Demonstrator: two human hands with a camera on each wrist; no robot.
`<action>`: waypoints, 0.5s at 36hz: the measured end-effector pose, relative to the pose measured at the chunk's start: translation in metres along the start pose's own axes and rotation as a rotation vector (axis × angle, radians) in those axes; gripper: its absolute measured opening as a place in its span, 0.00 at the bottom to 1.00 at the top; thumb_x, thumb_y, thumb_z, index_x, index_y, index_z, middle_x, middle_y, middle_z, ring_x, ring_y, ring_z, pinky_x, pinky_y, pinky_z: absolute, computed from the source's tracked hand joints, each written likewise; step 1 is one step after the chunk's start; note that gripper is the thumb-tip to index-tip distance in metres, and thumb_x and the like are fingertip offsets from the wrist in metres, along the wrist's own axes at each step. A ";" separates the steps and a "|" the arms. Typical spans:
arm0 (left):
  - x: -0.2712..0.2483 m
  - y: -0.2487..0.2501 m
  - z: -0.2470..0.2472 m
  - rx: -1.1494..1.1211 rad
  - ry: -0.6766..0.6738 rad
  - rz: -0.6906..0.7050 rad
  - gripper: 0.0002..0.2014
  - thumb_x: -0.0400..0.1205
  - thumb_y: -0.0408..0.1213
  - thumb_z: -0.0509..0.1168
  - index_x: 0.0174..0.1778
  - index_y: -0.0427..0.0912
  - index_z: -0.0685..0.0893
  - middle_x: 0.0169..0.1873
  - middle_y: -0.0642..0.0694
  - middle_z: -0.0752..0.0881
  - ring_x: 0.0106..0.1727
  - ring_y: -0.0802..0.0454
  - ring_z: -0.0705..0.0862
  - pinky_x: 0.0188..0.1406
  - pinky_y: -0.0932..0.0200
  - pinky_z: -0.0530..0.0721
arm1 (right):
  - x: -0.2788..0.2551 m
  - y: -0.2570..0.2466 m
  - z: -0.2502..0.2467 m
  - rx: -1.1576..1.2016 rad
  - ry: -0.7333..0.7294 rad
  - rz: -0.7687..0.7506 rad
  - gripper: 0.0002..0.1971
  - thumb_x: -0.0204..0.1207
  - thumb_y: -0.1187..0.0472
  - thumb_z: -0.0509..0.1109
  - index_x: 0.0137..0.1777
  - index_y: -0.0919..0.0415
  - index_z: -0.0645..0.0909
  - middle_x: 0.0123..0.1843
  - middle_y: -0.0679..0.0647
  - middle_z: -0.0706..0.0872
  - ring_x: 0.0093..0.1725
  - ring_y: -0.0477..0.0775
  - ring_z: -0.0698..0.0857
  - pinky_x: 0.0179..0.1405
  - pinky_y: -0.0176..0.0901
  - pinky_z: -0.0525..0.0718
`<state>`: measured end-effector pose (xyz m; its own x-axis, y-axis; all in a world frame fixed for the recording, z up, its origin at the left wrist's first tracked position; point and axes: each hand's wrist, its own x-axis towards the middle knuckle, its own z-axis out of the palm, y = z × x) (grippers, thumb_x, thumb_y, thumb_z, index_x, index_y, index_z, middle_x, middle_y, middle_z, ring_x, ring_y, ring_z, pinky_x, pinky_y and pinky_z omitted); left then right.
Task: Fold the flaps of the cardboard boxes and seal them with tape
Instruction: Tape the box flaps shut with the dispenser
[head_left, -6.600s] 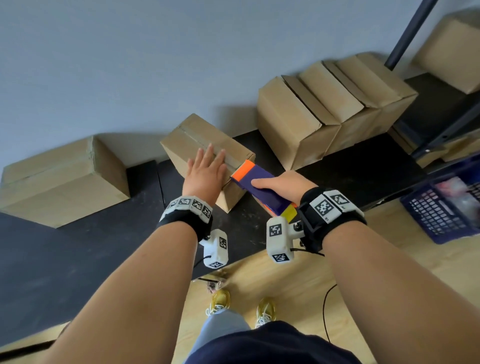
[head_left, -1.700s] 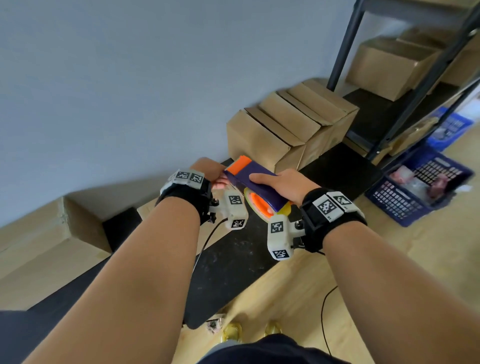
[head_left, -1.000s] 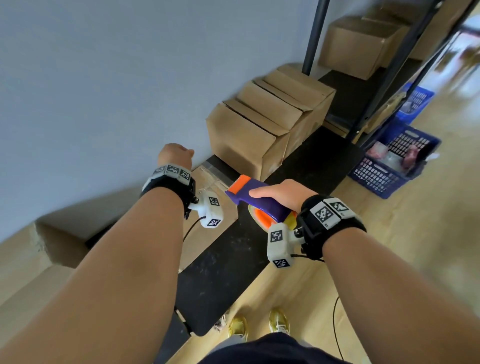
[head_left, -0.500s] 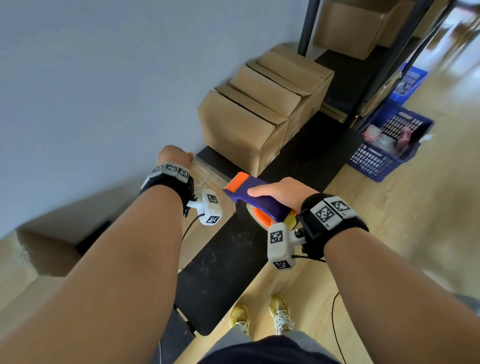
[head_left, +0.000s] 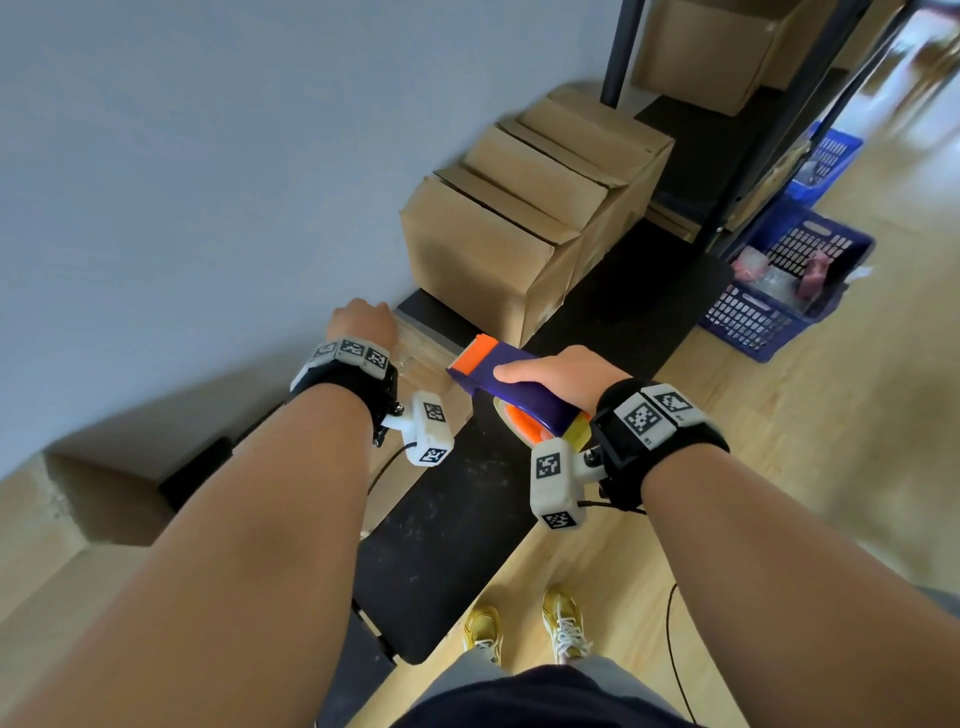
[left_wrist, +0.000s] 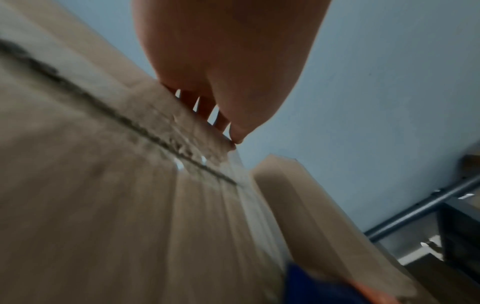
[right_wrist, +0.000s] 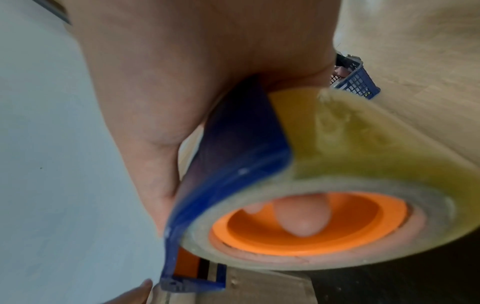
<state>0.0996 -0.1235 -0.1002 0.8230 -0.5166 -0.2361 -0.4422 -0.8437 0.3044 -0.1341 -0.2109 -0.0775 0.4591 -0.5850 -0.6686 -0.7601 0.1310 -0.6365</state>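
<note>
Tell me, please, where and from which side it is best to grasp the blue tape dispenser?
Grasp the tape dispenser from above: palm over its flat blue back, fingertips hooked into the open orange hub, as the right hand does. The toothed orange end points away, towards the box.

The tape gun (head_left: 511, 387) is dark blue with a bright orange tip at 10 o'clock. Its tape roll (right_wrist: 363, 164) looks yellow and see-through, with an orange middle. The boxes (head_left: 519, 223) are plain brown. The basket (head_left: 779, 291) at 3 o'clock is blue with a grid of little holes. Both wristbands (head_left: 654, 415) are black with black-and-white square patterns.
</note>
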 end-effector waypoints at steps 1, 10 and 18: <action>-0.001 0.001 0.002 -0.010 0.058 -0.002 0.18 0.85 0.39 0.58 0.68 0.34 0.76 0.65 0.34 0.78 0.66 0.36 0.77 0.63 0.46 0.77 | 0.001 -0.001 0.002 0.003 0.004 -0.010 0.36 0.62 0.35 0.79 0.61 0.62 0.82 0.53 0.56 0.89 0.51 0.54 0.88 0.50 0.44 0.84; -0.029 0.004 0.025 0.064 0.129 0.158 0.19 0.83 0.47 0.60 0.63 0.37 0.79 0.63 0.39 0.78 0.63 0.40 0.78 0.60 0.46 0.79 | 0.005 -0.008 0.010 -0.006 0.003 -0.037 0.38 0.64 0.35 0.79 0.65 0.64 0.79 0.57 0.58 0.87 0.54 0.56 0.86 0.45 0.42 0.80; -0.032 -0.003 0.035 0.159 0.072 0.214 0.28 0.86 0.49 0.53 0.78 0.34 0.65 0.78 0.38 0.66 0.79 0.41 0.63 0.78 0.44 0.64 | -0.002 0.001 0.000 0.005 -0.065 -0.010 0.32 0.68 0.40 0.79 0.63 0.61 0.78 0.50 0.54 0.86 0.47 0.52 0.85 0.39 0.41 0.79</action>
<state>0.0623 -0.1098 -0.1261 0.7256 -0.6787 -0.1136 -0.6546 -0.7316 0.1901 -0.1362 -0.2094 -0.0766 0.4956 -0.5331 -0.6857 -0.7531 0.1296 -0.6451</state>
